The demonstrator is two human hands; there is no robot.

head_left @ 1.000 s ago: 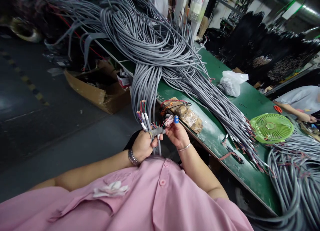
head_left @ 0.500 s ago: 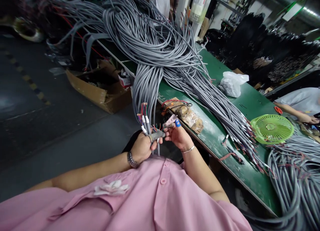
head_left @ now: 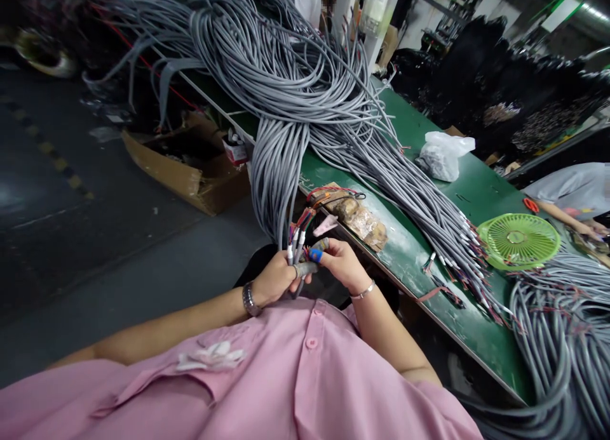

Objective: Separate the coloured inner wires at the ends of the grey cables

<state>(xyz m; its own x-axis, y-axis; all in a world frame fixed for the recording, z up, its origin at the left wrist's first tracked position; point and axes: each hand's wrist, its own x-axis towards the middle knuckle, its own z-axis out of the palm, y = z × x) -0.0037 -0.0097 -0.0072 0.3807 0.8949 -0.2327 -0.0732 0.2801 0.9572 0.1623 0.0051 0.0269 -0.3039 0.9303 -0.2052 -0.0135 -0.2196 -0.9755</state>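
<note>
My left hand (head_left: 276, 278) is closed round a few grey cables (head_left: 294, 249) whose white-sleeved ends point up, with thin coloured wires (head_left: 304, 219) fanning out above them. A grey covering wraps its thumb. Close against it, my right hand (head_left: 342, 265) pinches the coloured wire ends of one cable, its thumb in a blue cover and a finger in a worn, pale one. The fingertips hide much of that cable end. Just beyond the hands, a pink clip-like piece (head_left: 326, 225) sits at the table edge, beside a tape-wrapped block (head_left: 357, 214).
A large heap of grey cables (head_left: 286, 78) lies across the green table (head_left: 405, 262) and hangs over its near edge. A white plastic bag (head_left: 445, 155) and a green fan (head_left: 518, 240) stand farther right. A cardboard box (head_left: 190, 173) is on the floor. A co-worker's arm (head_left: 567, 219) shows at right.
My right hand has moved left and down, from beside the pink piece onto the wires at my left hand. The held cable ends have shifted right and now lean that way.
</note>
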